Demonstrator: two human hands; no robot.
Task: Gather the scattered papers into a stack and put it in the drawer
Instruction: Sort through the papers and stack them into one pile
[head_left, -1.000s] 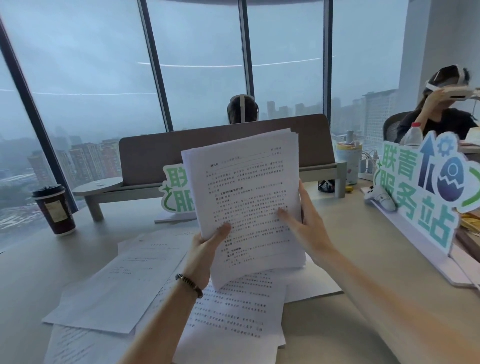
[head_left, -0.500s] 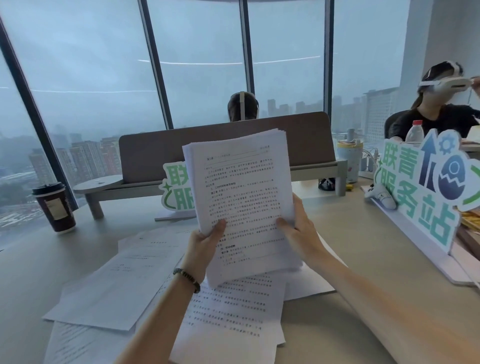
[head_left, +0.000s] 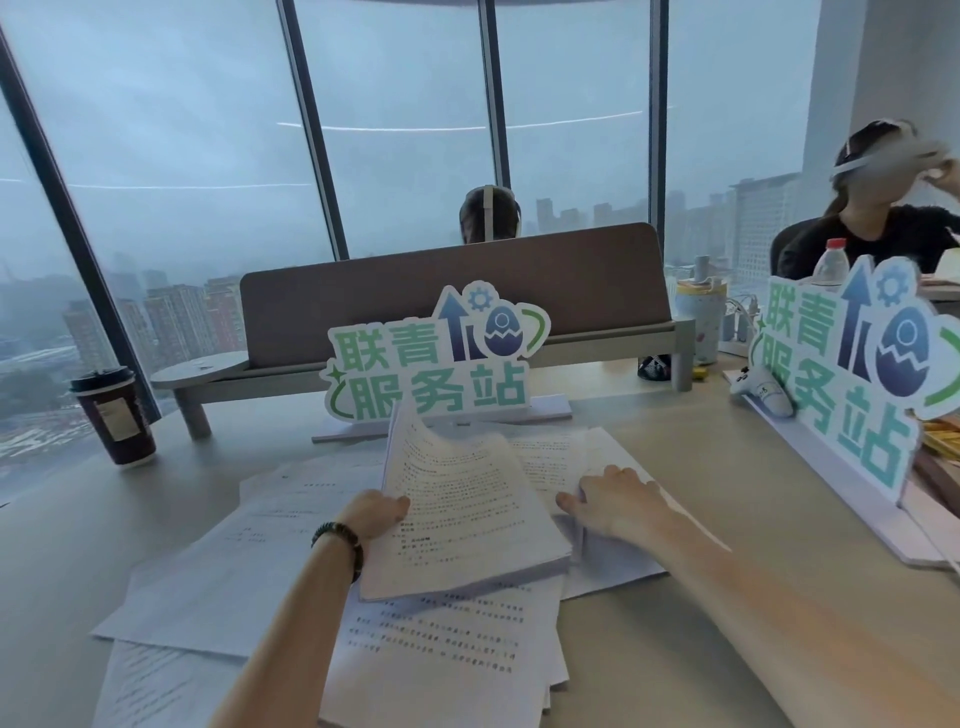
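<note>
1. Lowering the gathered stack of papers (head_left: 462, 514) is what has just happened: half a second ago both hands held it upright in the air, hiding most of the green sign (head_left: 434, 358); now it lies tilted on the loose sheets in front of that sign, with its far edge curling up towards the sign's base.
2. The left hand (head_left: 376, 514) grips the stack at its left edge, thumb on the top page; the fingers beneath are hidden, so how far they curl cannot be told.
3. The right hand (head_left: 618, 501) has let go of the stack. It now rests with fingers spread and nearly straight on a loose sheet (head_left: 566, 457) just right of the stack, holding nothing.
4. More scattered sheets (head_left: 249, 561) lie nearer the person than the sign, to the stack's left and under it.
5. Judged from this, gathering is only partly done: the freed right hand looks set to draw the next sheet onto the stack.
6. No drawer is in view, so stowing remains.
7. A paper coffee cup (head_left: 114, 415) stands well left of the sign, apart from the papers.
</note>
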